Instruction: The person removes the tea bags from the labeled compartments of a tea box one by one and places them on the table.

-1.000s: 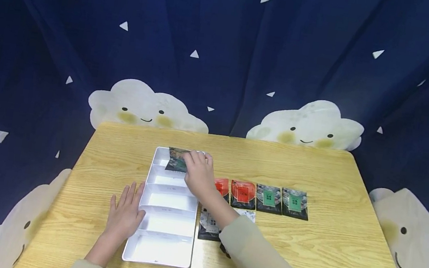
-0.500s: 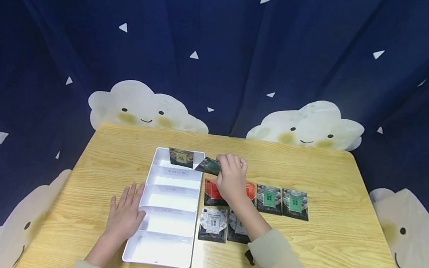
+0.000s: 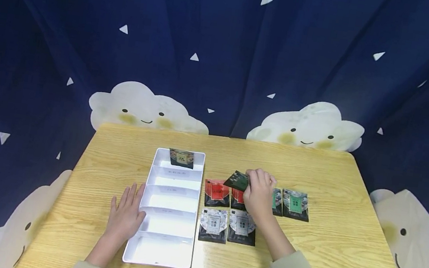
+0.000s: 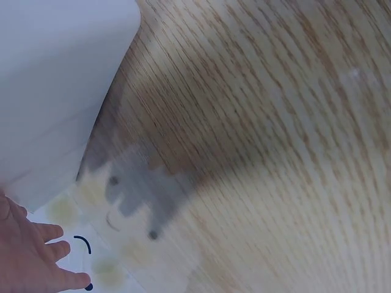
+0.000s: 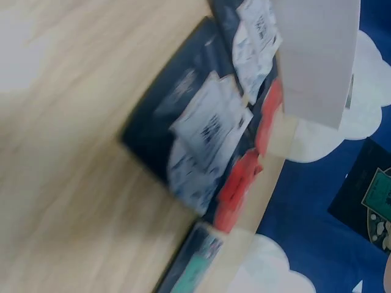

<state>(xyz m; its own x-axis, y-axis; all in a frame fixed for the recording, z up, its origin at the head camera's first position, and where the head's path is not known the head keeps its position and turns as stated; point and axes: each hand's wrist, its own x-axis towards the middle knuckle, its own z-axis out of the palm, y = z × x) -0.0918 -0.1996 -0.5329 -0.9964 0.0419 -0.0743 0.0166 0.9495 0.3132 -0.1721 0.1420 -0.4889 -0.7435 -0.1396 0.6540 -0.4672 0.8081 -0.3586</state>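
Note:
My right hand (image 3: 258, 194) pinches a dark green tea sachet (image 3: 236, 180) above the row of sachets on the table. That same sachet (image 5: 363, 198) shows at the right edge of the right wrist view, its green label facing the camera. My left hand (image 3: 126, 213) lies with straight fingers along the left side of a white compartment tray (image 3: 192, 254). In the left wrist view, the hand (image 4: 36, 259) is at the wall of the tray (image 4: 61, 79). One dark sachet with a yellowish label (image 3: 181, 158) leans upright in the tray's farthest compartment.
Right of the tray lie a red sachet (image 3: 217, 192), another red one (image 3: 236, 199) partly covered by the right hand, and two green-labelled sachets (image 3: 296, 205). Two white-and-black sachets (image 3: 213, 225) lie nearer. A blue curtain (image 3: 226, 53) hangs behind the table (image 3: 344, 262).
My right hand has moved right from the tray's far compartment, carrying the dark green sachet, and now hovers over the row. The yellowish-labelled sachet has stayed in the tray. The left hand has not moved.

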